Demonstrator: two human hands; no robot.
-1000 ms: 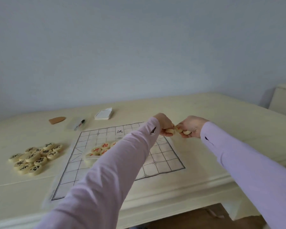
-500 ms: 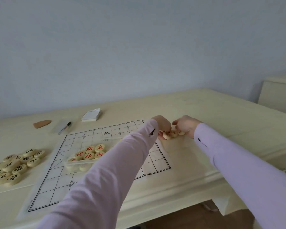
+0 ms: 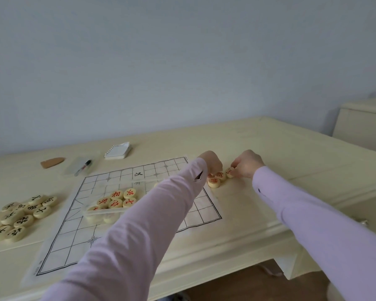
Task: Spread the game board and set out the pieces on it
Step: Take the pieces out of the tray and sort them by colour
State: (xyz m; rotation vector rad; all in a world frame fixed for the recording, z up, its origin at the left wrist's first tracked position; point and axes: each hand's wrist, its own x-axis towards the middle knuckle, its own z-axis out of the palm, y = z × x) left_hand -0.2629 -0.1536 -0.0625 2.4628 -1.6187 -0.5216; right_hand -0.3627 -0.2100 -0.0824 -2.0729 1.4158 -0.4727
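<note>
On the head view I have both arms, in lilac sleeves, stretched out over the pale cream counter [image 3: 291, 153]. The white sheet game board with its black grid [image 3: 74, 242] lies spread flat on the counter, and my hands meet at its far right corner. My right hand [image 3: 246, 164] pinches a cream round piece with a red character [image 3: 230, 172] between thumb and fingertips, tilted up on its edge. My left hand [image 3: 212, 162] is curled downward over two more red-lettered discs [image 3: 214, 182] lying flat right at the board's right edge (the cuff hides its fingertips, so I cannot tell whether it grips anything). In the middle of the board stands a clear plastic box [image 3: 104, 212] holding a cluster of red-lettered pieces [image 3: 117, 199]. Off the board's left side, a heap of black-lettered cream discs [image 3: 17, 216] sits on the counter. Behind the board I see a small white spiral notepad [image 3: 117, 151], a pen [image 3: 83, 167] in a clear tray, and a brown wedge-shaped object [image 3: 52, 162].
</note>
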